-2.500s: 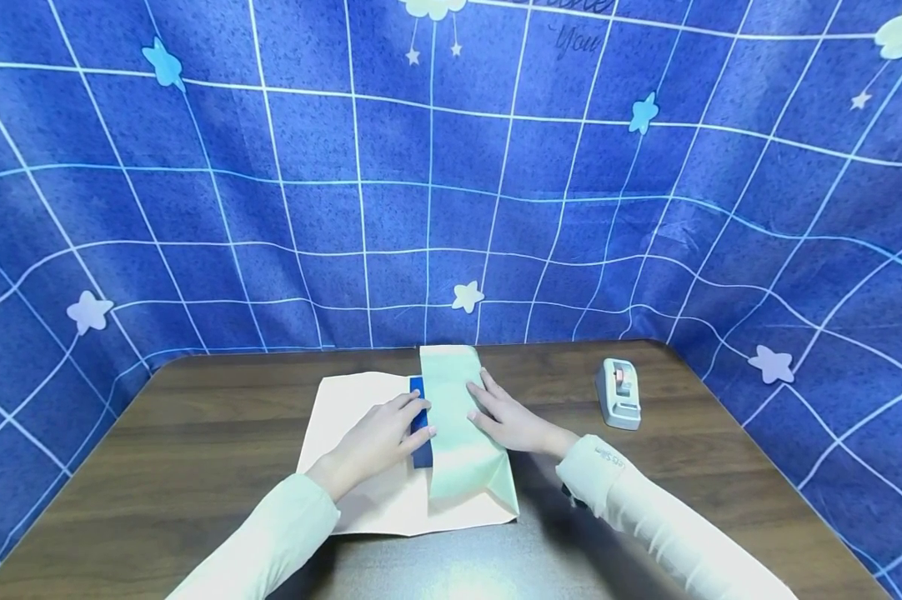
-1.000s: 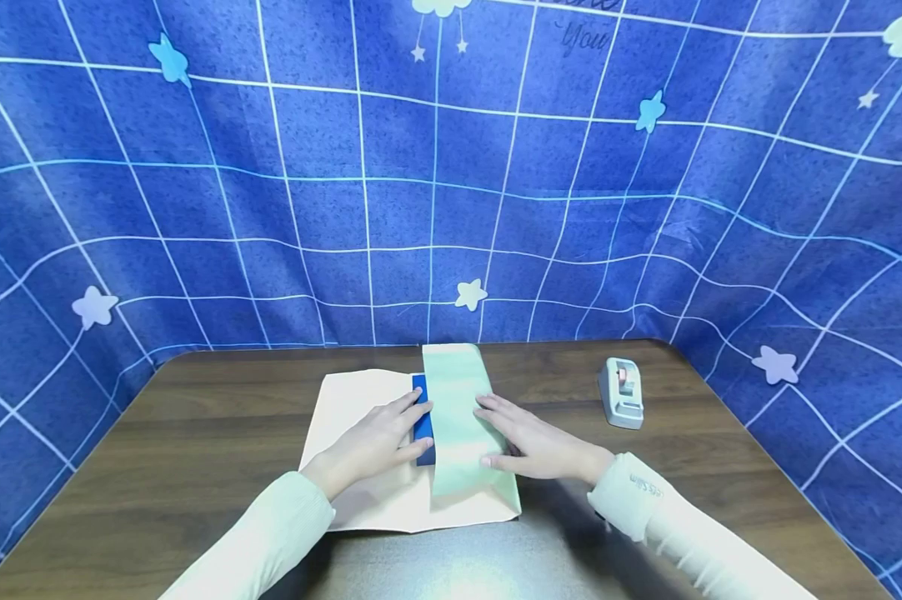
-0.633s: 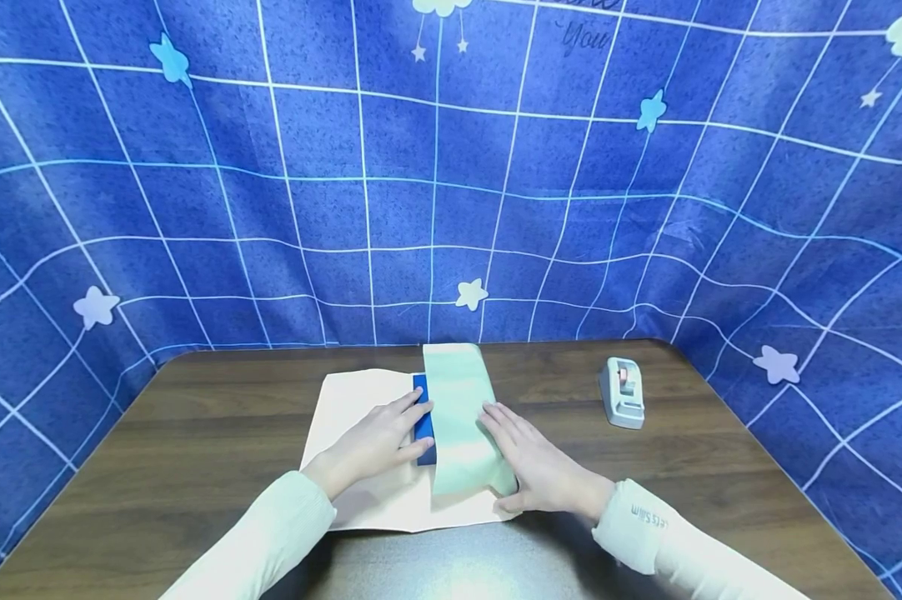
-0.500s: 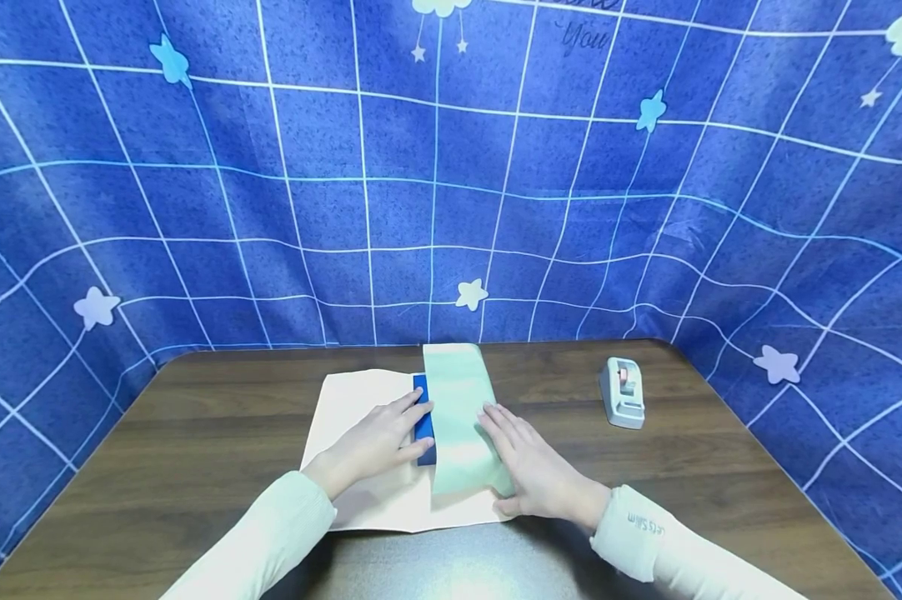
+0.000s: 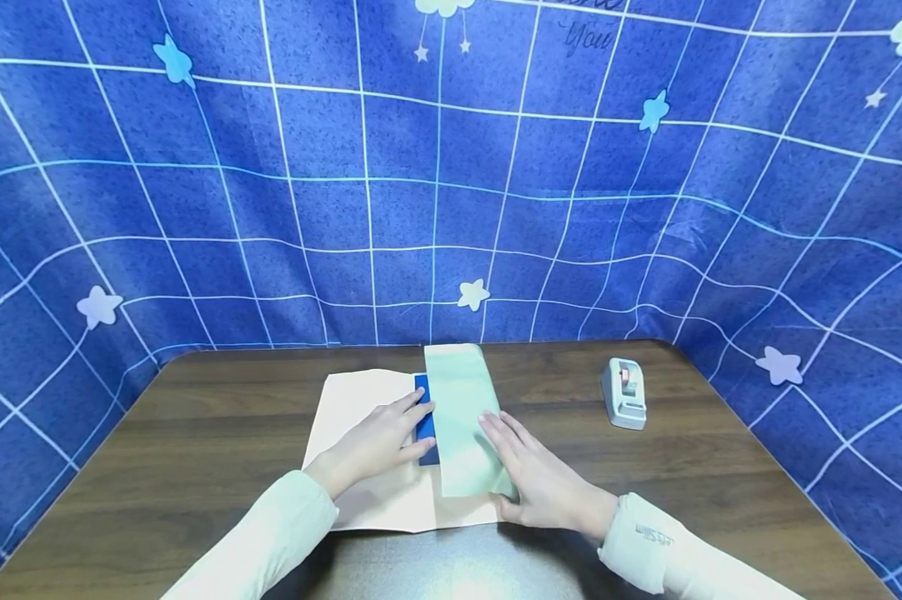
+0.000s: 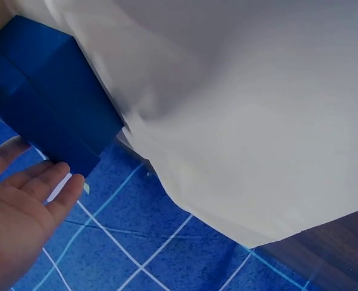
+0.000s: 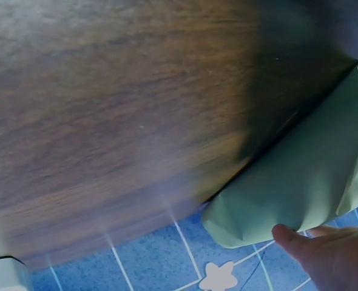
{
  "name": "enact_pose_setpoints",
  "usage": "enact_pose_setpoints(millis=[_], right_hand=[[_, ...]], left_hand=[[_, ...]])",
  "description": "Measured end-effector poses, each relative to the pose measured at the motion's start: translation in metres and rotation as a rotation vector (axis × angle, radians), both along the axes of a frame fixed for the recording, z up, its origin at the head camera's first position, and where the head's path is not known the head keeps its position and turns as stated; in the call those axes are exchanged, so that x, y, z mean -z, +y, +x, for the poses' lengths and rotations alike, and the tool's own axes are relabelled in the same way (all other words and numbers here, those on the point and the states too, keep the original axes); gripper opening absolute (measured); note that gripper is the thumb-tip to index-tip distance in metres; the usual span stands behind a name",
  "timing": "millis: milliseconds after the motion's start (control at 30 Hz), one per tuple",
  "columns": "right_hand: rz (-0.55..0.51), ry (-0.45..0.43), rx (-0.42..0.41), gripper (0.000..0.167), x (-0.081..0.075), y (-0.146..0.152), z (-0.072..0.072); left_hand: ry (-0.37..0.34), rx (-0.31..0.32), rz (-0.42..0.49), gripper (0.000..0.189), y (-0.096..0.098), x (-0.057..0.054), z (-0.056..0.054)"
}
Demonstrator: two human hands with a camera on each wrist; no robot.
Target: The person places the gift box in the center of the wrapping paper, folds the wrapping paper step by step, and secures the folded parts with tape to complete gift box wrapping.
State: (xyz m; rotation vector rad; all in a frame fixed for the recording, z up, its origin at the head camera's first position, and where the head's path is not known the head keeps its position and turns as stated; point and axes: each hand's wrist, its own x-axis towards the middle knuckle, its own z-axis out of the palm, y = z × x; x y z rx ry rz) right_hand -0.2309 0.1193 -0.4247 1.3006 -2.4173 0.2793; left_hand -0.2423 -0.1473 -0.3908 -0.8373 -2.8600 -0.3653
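A blue box [image 5: 426,427] lies on a sheet of wrapping paper [image 5: 379,500], cream inside and mint green outside. The sheet's right part is folded over the box as a green flap [image 5: 462,450], so only a strip of blue shows. My left hand [image 5: 372,442] rests on that strip with spread fingers, and its fingertips touch the box [image 6: 57,103] in the left wrist view. At the flap's right side, my right hand [image 5: 544,483] presses with fairly straight fingers on the green paper, its thumb by the near corner. The right wrist view shows the green side [image 7: 294,176] of the wrapped paper.
A pale blue tape dispenser [image 5: 624,393] stands on the wooden table [image 5: 226,417] at the back right. Behind the table hangs a blue curtain [image 5: 391,208] with white grid lines and stars.
My right hand has slid from the flap's upper middle down toward its near right corner. The flap's near end lies smoother over the box. My left hand has stayed on the box.
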Motion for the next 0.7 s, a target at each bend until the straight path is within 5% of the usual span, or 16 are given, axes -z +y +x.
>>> enact_pose_setpoints(millis=[400, 700], right_hand=[[-0.006, -0.08, -0.023, 0.094, -0.005, 0.016, 0.006], [-0.007, -0.056, -0.136, 0.085, -0.005, 0.024, -0.002]], left_hand=[[-0.008, 0.005, -0.01, 0.056, -0.001, -0.001, -0.001], [-0.034, -0.002, -0.003, 0.057, -0.001, -0.001, 0.0]])
